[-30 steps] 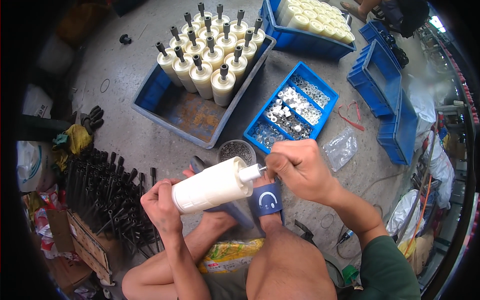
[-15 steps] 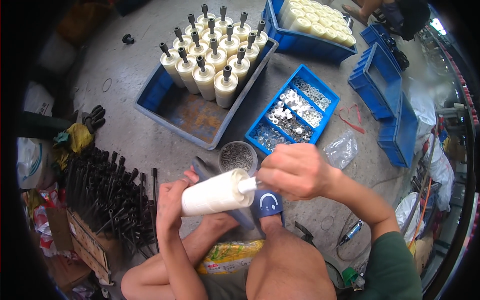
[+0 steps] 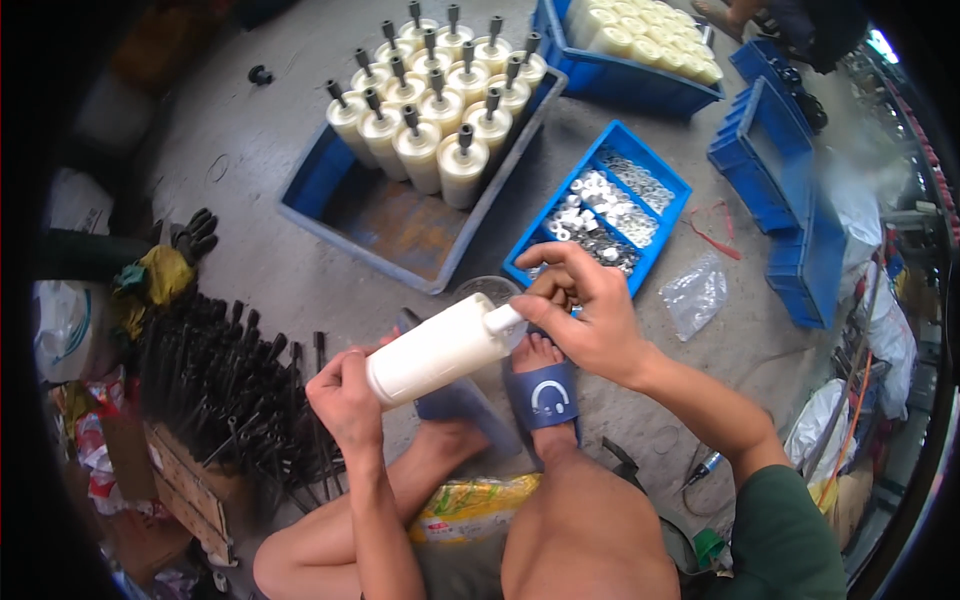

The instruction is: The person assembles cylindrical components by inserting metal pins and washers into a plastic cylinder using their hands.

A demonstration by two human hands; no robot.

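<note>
My left hand is closed around the lower left end of a cream-white plastic cylinder. The cylinder lies tilted, its right end raised, and a narrower white stem sticks out of that end. At the stem's tip is my right hand, thumb and fingers drawn together in a pinch; whatever sits between them is too small to make out. Beneath the cylinder's raised end, a round tub is mostly covered. Just beyond my right hand stands a blue divided tray with washers, white spacers and small metal parts.
A blue crate holds upright cream cylinders with black rods. Another blue crate is full of cylinders. Black rods are heaped at left. At right are stacked blue bins, a plastic bag and a power tool.
My right hand has loosened from a tight fist at the stem, its index finger now arched upward. The cylinder has shifted slightly up and left-hand grip stays. The whole view has swung a little.
</note>
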